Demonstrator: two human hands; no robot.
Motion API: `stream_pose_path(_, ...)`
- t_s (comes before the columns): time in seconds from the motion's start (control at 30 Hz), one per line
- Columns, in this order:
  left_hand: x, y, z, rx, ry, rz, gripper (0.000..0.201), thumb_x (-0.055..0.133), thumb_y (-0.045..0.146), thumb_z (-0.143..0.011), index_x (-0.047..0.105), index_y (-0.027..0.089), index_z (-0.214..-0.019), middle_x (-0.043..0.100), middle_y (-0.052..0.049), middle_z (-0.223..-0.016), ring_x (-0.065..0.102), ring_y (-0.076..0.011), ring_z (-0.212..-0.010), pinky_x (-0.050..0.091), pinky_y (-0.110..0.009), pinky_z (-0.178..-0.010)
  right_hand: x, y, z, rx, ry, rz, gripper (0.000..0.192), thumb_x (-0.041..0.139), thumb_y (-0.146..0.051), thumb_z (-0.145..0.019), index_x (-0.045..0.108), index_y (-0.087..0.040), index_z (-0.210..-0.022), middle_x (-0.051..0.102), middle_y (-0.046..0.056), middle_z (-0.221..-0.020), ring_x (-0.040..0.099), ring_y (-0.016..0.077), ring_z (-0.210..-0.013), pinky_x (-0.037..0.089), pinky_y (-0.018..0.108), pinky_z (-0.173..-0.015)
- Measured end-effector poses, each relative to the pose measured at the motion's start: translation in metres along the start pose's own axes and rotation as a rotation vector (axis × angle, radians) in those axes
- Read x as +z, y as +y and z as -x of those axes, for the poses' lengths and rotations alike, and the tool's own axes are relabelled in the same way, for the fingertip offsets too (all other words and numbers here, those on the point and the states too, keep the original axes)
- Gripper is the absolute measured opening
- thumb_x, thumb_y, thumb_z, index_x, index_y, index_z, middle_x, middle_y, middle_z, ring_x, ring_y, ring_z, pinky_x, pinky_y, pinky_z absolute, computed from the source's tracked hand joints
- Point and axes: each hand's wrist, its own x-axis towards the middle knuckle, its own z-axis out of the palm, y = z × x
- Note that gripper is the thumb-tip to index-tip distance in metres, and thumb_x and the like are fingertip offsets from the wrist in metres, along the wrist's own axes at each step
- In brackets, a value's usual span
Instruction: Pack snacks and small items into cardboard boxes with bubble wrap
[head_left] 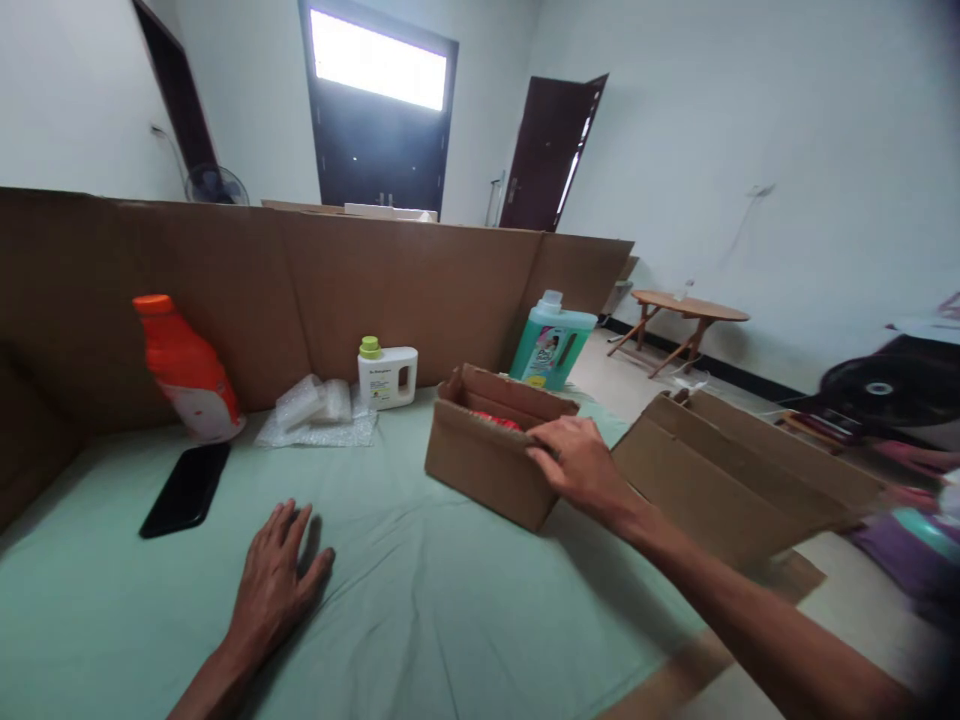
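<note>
On the pale green cloth (450, 600), wrinkled and matte, a small open cardboard box (487, 455) is set near the middle, something red seen inside it. Its near rim is gripped by the right hand (577, 465), fingers curled over the edge. The left hand (274, 580) is laid flat on the cloth, fingers spread, nothing held. A glossy black phone (186, 488) lies well apart, below an orange bottle (187, 370). Crumpled bubble wrap (315, 410), a white jug (386, 375) and a teal jug (551, 345) are ranged before a corrugated cardboard wall (300, 280).
</note>
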Motion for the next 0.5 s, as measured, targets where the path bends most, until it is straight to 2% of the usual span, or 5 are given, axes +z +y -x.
stream_pose_path(0.13,-0.022,0.002,0.016,0.006,0.015,0.203,0.065,0.054,0.037,-0.085,0.047,0.012,-0.144,0.045,-0.021,-0.152,0.038,-0.0365,-0.145,0.034,-0.058,-0.116,-0.018,-0.064,0.044,-0.349,0.125,-0.369,0.016,0.06,-0.023,-0.087,0.073,-0.03,-0.094,0.078,0.003,-0.093,0.069,0.0257,-0.096,0.038,0.05,-0.104)
stream_pose_path(0.2,-0.038,0.005,0.032,0.051,-0.002,0.322,0.069,0.055,0.035,-0.086,0.038,0.017,-0.151,0.041,-0.018,-0.156,0.038,-0.0333,-0.146,0.035,-0.056,-0.117,-0.027,-0.069,0.059,-0.345,0.189,-0.502,0.015,0.066,-0.03,-0.086,0.072,-0.035,-0.098,0.078,0.003,-0.098,0.069,0.0283,-0.103,0.038,0.052,-0.106)
stream_pose_path(0.33,-0.057,0.019,0.058,0.062,-0.016,0.475,0.074,0.056,0.034,-0.089,0.026,0.024,-0.156,0.034,-0.014,-0.161,0.035,-0.0313,-0.148,0.039,-0.052,-0.116,-0.02,-0.047,0.071,0.122,0.265,-0.688,0.019,0.066,-0.048,-0.083,0.074,-0.037,-0.096,0.077,0.006,-0.109,0.068,0.0326,-0.108,0.046,0.054,-0.103)
stream_pose_path(0.4,-0.054,0.028,0.059,0.026,-0.034,0.535,0.078,0.059,0.035,-0.086,0.028,0.021,-0.156,0.036,-0.015,-0.16,0.037,-0.0335,-0.147,0.039,-0.053,-0.116,0.0,-0.039,0.075,0.337,0.15,-0.818,0.033,0.064,-0.059,-0.08,0.076,-0.033,-0.095,0.077,0.008,-0.109,0.069,0.0342,-0.107,0.051,0.053,-0.098)
stream_pose_path(0.5,-0.037,0.045,0.05,-0.016,-0.097,0.657,0.084,0.062,0.034,-0.08,0.029,0.014,-0.155,0.041,-0.02,-0.156,0.039,-0.0372,-0.144,0.036,-0.056,-0.117,0.04,-0.044,0.085,0.425,-0.068,-1.026,0.051,0.061,-0.071,-0.076,0.078,-0.027,-0.097,0.078,0.011,-0.106,0.07,0.0362,-0.104,0.055,0.051,-0.095)
